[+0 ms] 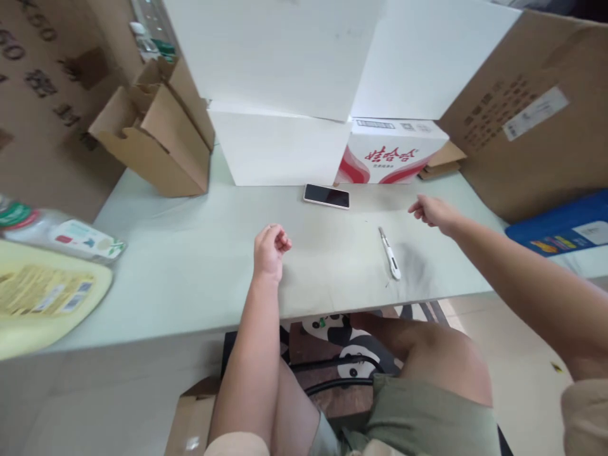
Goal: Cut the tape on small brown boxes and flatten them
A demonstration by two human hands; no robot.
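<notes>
- Your left hand (270, 250) rests on the table (190, 266), curled into an empty fist.
- Your right hand (432, 211) has its fingers loosely curled in — nothing held.
- The white pen-shaped tool (389, 253) lies flat between them, nearer the right; the phone (327, 196) lies beyond.

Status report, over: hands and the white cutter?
Left hand fisted, empty. Right hand loosely open, empty. White cutter lies on table between them, untouched. Phone beyond, apart.
</notes>
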